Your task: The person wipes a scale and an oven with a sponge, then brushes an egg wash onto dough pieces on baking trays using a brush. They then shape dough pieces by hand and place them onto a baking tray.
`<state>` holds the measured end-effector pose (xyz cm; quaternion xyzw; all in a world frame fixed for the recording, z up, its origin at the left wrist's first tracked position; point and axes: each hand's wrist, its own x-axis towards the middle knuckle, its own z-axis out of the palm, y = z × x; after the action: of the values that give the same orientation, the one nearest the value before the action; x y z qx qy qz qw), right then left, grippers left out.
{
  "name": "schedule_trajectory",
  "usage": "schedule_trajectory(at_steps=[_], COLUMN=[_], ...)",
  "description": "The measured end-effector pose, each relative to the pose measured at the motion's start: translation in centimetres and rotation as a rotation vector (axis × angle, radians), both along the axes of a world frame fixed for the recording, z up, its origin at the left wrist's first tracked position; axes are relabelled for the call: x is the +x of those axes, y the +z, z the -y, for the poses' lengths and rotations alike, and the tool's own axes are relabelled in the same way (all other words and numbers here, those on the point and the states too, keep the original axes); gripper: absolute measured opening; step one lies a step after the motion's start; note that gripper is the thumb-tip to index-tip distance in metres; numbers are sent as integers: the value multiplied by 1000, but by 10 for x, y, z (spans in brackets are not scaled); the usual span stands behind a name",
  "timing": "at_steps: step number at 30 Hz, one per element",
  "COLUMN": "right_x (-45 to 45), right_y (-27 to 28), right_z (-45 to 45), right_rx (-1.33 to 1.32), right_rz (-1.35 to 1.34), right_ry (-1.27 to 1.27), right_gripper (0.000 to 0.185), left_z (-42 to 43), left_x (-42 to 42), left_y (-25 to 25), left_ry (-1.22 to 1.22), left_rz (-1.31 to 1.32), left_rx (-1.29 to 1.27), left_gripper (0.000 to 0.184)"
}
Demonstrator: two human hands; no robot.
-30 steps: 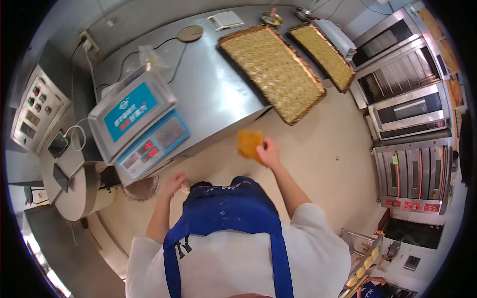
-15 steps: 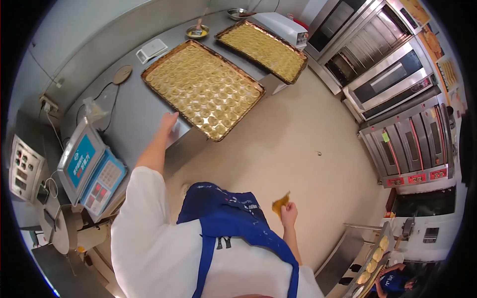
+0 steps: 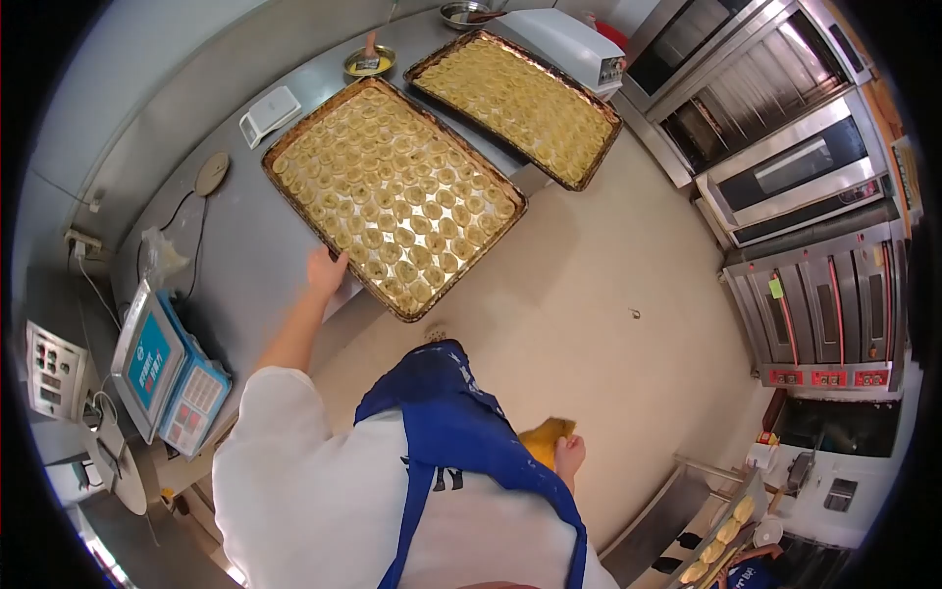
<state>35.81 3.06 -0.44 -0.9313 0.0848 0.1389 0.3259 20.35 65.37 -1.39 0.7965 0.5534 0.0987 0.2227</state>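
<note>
A large baking tray of flat, round, pale-yellow dough pieces lies on the steel table, its near corner jutting past the table edge. My left hand is at the tray's left rim, fingers closed around the edge. Down by my blue apron, my right hand grips a folded, yellow-brown cloth. Beyond the first tray is a second baking tray, filled with similar rounds and also overhanging the table.
Behind the trays stand a bowl of yellow liquid with a brush and a small white scale. A blue digital scale is at left. Ovens line the right side. A co-worker is at lower right beside dough pieces.
My view has shifted closer to the table. The first tray's near corner appears nearer to me, with my left hand still at its rim. My right hand and the cloth are lower, nearer my apron.
</note>
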Motion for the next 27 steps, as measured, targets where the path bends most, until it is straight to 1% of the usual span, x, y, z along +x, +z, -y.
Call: schedule_trajectory(at_steps=[3,6,9,11,12,13,14,15,16,17,18,20,21,22,23,24,25,26,27], right_x=[34,51,61,65,63,59,59,58,53,51,50,54,55,59,61,69,81,88,94], right_y=[-2,15,10,9,6,3,-2,-6,-15,-28,-45,-82,-69,-80,-84,-77,-63,-66,-81], right_z=[-29,-62,-61,-44,-34,-26,-17,-5,8,18,28,44,57,66,73,73,72,81,95], right_rx=[-25,-14,6,-75,-113,-167,-214,-254,-307,-358,-398,-388,-418,-429,-403,-370,-300,-189,-161], right_rz=[35,149,140,88,70,-14,-93,-173,-186,-207,-229,-264,-304,-332,-298,-266,-307,-267,-260], right_ry=[71,118,72,26,-19,-60,-119,-183,-274,-353,-414,-602,-675,-732,-803,-868,-953,-1022,-1046], right_gripper=[14,15,15,15,16,16,18,20,22,25,27,29,29,30,31,33,32,32,33], left_z=[7,14,12,6,10,-7,-9,1,3,8,12,22,36,59,84,109,137,173,208], left_x=[4,6,3,-6,0,-14,6,34,66,101,140,214,254,300,343,383,420,450,482], left_y=[11,13,8,-19,-12,-29,-2,33,56,67,66,66,80,87,95,91,84,91,95], left_ry=[-7,45,93,227,302,218,90,-129,-228,-314,-413,-580,-722,-855,-983,-1061,-1140,-1237,-1332], left_rz=[-25,15,221,402,532,212,95,161,210,253,303,382,415,459,501,517,527,529,534], left_rx=[-44,-47,-198,-280,-114,88,306,664,688,713,705,730,673,649,633,586,543,438,324], left_gripper=[57,50,44,41,44,52,55,55,54,53,53,53,52,52,51,49,48,47,46])
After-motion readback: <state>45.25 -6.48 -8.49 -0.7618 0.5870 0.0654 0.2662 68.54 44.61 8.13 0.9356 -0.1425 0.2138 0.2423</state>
